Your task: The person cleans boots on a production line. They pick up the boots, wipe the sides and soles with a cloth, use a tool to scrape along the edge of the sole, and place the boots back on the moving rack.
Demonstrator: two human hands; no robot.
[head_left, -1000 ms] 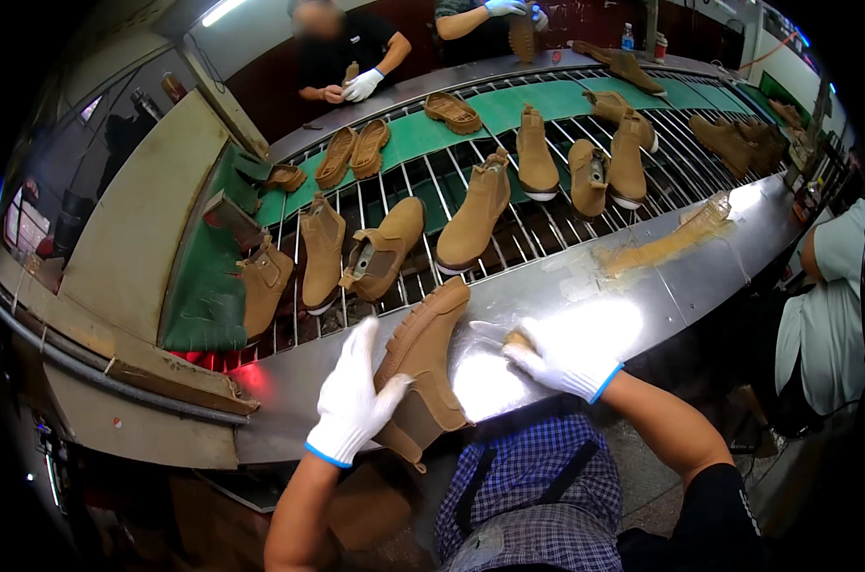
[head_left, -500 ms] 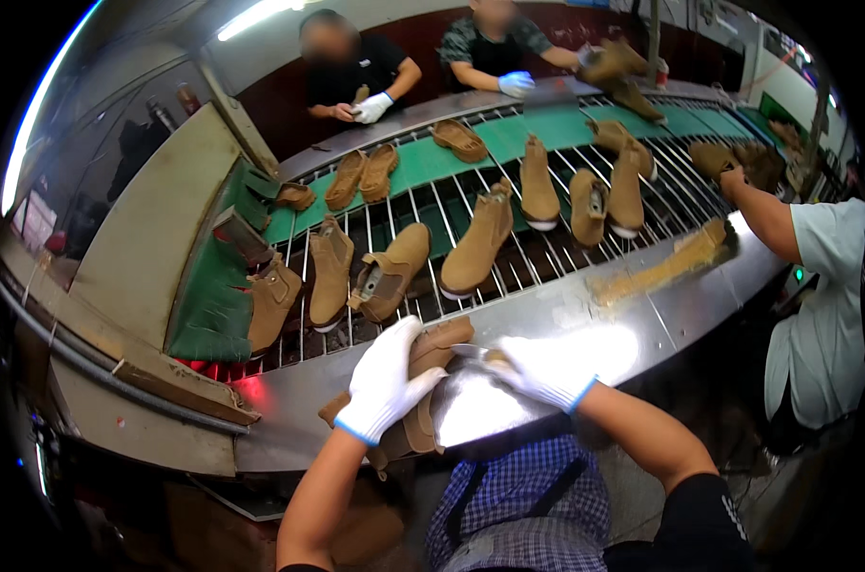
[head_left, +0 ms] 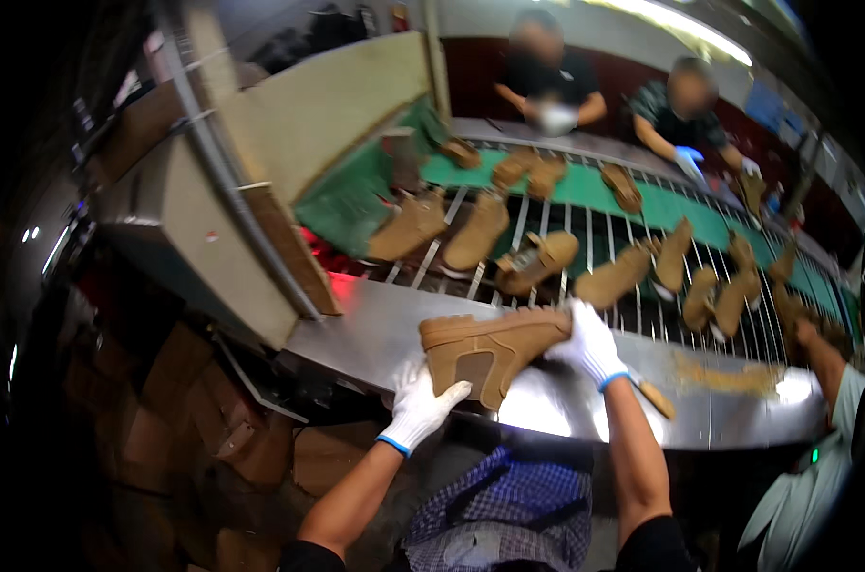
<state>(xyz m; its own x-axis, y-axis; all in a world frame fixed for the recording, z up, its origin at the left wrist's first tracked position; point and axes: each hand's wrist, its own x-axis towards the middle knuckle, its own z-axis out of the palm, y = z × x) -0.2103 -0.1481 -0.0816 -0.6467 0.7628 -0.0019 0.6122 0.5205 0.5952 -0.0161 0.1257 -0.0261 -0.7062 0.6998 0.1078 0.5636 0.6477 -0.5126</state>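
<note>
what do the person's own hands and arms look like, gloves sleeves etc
Both the left hand and the right hand wear white knit gloves with a thin blue band at the cuff. The forearms are bare from the glove cuffs back to the elbows. Dark short sleeves show at the upper arms near the lower edge of the picture. No watch or markings are visible.
</note>
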